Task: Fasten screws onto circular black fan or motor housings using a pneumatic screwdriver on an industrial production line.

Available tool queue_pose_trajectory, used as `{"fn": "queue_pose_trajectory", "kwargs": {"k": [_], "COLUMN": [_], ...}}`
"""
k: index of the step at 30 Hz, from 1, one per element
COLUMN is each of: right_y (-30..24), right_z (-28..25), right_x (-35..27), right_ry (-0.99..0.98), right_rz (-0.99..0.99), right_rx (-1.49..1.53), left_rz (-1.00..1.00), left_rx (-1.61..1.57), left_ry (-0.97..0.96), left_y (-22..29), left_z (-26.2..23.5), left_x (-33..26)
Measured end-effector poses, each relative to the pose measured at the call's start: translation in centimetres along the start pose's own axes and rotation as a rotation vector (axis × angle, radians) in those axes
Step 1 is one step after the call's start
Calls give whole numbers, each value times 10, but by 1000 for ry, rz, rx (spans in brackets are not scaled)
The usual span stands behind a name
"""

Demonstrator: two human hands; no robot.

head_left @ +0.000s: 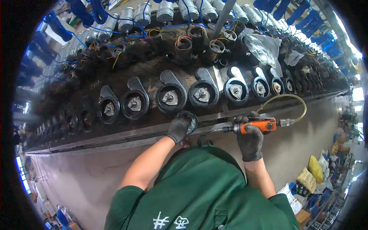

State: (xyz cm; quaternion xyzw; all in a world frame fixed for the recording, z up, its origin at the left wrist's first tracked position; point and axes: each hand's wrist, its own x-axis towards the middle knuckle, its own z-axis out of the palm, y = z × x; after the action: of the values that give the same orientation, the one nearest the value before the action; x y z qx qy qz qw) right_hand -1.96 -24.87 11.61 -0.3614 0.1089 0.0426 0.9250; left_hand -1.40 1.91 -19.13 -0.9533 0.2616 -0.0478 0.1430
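My right hand (251,142), in a dark grey glove, is closed round an orange air screwdriver (263,125). The tool lies level, its bit pointing left toward my other hand. A clear yellowish hose (304,105) loops from its right end back toward the bench. My left hand (179,128), gloved the same way, is curled at the bench's front edge; what its fingers hold, if anything, I cannot make out. Just beyond it sits a black snail-shaped pump housing (161,102) with a silver metal plate (170,98) in its middle. A similar housing (196,100) stands to its right.
More black housings (129,109) line the dark bench (126,63) on both sides. Behind them stand open motor cylinders (183,45) with coloured wires, a plastic bag (264,48) and silver motors (165,11). Sacks (306,179) lie on the floor at the right.
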Motion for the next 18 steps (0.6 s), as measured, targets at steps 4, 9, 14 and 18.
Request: {"fn": "queue_pose_trajectory", "kwargs": {"k": [4, 9, 14, 18], "right_y": [-17, -21, -9, -25], "right_z": [0, -11, -8, -28], "right_x": [2, 2, 9, 15], "right_ry": [74, 77, 22, 86], "right_rz": [-15, -113, 34, -21], "right_rx": [32, 40, 100, 117], "left_rz": [-180, -344, -971, -823], "left_rx": [-788, -1017, -2526, -1854], "left_ry": [-298, -281, 215, -211], "left_y": [-28, -42, -18, -45], "left_z": [-79, -75, 69, -103], "left_x": [22, 15, -50, 12]}}
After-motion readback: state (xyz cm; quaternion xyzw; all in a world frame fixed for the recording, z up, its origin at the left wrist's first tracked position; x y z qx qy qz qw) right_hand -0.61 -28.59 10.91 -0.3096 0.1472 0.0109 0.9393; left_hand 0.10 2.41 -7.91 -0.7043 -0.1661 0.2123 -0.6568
